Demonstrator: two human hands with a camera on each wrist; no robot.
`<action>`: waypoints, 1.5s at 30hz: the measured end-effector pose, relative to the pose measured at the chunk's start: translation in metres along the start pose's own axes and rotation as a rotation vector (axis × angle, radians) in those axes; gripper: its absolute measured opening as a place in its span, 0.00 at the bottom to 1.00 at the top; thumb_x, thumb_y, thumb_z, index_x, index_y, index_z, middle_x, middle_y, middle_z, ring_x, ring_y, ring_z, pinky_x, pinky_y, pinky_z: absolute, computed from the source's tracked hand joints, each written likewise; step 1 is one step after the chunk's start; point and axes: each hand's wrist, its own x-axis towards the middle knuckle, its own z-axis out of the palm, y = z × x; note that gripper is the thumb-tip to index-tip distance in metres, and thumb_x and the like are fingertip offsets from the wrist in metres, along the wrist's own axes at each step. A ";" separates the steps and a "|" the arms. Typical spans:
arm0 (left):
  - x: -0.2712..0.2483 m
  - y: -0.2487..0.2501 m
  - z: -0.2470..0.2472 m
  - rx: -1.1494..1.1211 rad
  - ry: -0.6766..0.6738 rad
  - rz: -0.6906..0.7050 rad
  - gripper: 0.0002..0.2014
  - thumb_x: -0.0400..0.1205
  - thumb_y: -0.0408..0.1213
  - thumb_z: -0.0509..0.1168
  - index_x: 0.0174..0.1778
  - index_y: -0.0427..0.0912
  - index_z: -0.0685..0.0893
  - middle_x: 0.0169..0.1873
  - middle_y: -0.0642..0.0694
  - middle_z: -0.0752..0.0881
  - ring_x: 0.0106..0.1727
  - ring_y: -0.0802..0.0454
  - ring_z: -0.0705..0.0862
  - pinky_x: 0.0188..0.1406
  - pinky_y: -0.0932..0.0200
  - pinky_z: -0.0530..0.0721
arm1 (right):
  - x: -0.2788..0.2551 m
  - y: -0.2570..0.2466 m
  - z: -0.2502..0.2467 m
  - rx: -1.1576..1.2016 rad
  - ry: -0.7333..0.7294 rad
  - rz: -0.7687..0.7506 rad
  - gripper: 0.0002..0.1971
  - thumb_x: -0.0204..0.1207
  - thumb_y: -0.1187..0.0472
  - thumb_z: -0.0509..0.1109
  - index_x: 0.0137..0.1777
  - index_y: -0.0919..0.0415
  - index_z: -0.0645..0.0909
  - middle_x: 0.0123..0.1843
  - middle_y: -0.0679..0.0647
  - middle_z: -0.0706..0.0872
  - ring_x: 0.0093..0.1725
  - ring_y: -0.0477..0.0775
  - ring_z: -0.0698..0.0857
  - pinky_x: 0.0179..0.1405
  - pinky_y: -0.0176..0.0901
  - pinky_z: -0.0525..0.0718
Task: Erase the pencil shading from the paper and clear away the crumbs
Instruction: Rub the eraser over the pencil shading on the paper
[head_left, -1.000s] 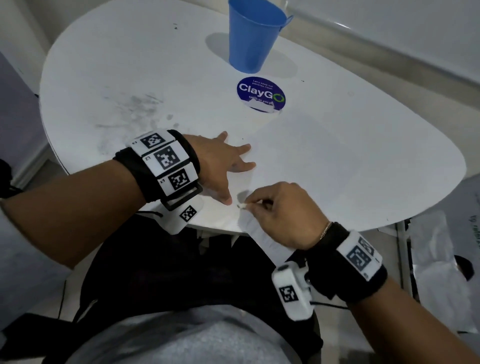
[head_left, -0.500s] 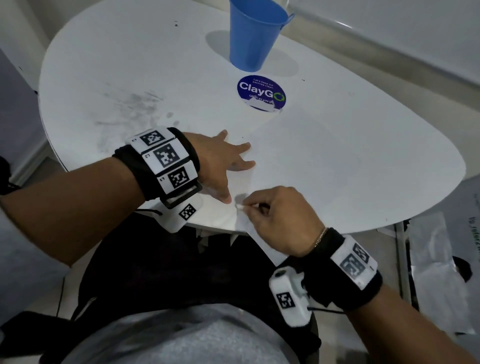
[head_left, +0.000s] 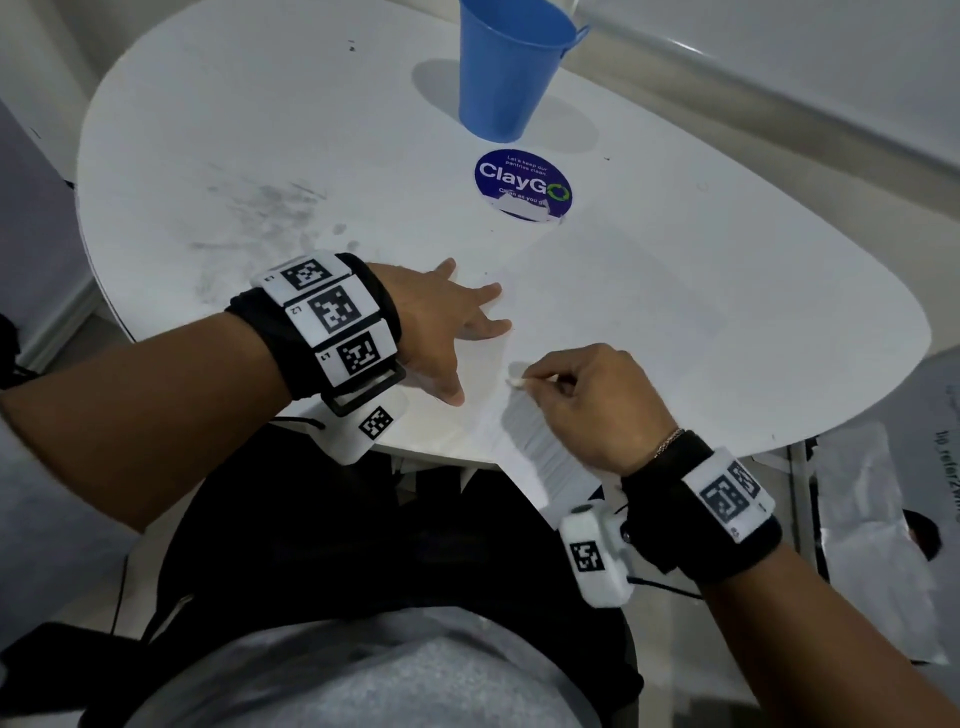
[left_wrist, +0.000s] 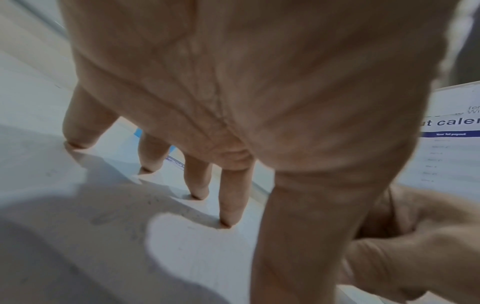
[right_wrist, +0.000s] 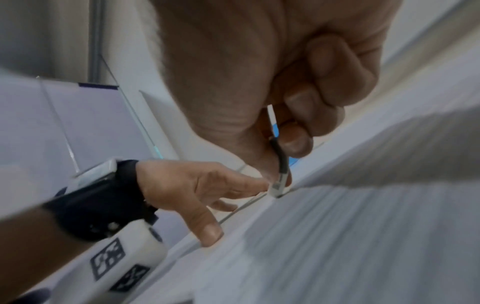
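A white sheet of paper (head_left: 540, 447) lies at the table's near edge, one corner hanging over it. My left hand (head_left: 452, 322) presses flat on the sheet with fingers spread; the left wrist view shows its fingertips (left_wrist: 226, 218) on the surface. Just right of the left thumb, my right hand (head_left: 587, 400) pinches a small white eraser (head_left: 517, 382) and holds its tip on the paper. In the right wrist view the eraser (right_wrist: 279, 185) has a dark sleeve and a white tip touching the paper (right_wrist: 337, 236). No shading or crumbs are plain to see on the sheet.
A blue cup (head_left: 506, 67) stands at the far side of the white table (head_left: 753, 291), with a round blue ClayGo sticker (head_left: 522, 184) in front of it. Grey smudges (head_left: 270, 208) mark the tabletop to the left. Printed sheets (head_left: 893, 499) lie below on the right.
My right hand has slid the eraser a little to the right and away from me across the paper. The left hand has stayed pressed in place.
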 end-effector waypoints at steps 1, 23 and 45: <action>0.000 0.000 0.000 0.006 0.000 0.001 0.48 0.79 0.57 0.72 0.86 0.72 0.45 0.84 0.70 0.33 0.86 0.49 0.28 0.86 0.35 0.53 | -0.001 0.000 0.001 -0.011 0.007 -0.006 0.07 0.79 0.55 0.71 0.47 0.49 0.91 0.31 0.40 0.86 0.31 0.43 0.83 0.37 0.42 0.83; -0.005 0.003 -0.003 0.033 -0.014 -0.001 0.47 0.80 0.57 0.71 0.87 0.71 0.44 0.85 0.68 0.32 0.87 0.48 0.28 0.87 0.33 0.50 | -0.013 -0.005 0.004 -0.009 -0.066 -0.053 0.07 0.79 0.56 0.71 0.47 0.51 0.91 0.27 0.40 0.82 0.28 0.44 0.80 0.36 0.40 0.81; -0.006 0.003 -0.003 0.033 -0.006 -0.002 0.47 0.80 0.57 0.71 0.87 0.71 0.44 0.84 0.69 0.32 0.87 0.50 0.28 0.87 0.33 0.49 | -0.018 -0.014 0.012 -0.038 -0.055 -0.070 0.10 0.81 0.50 0.67 0.49 0.50 0.90 0.38 0.47 0.91 0.39 0.56 0.88 0.42 0.49 0.86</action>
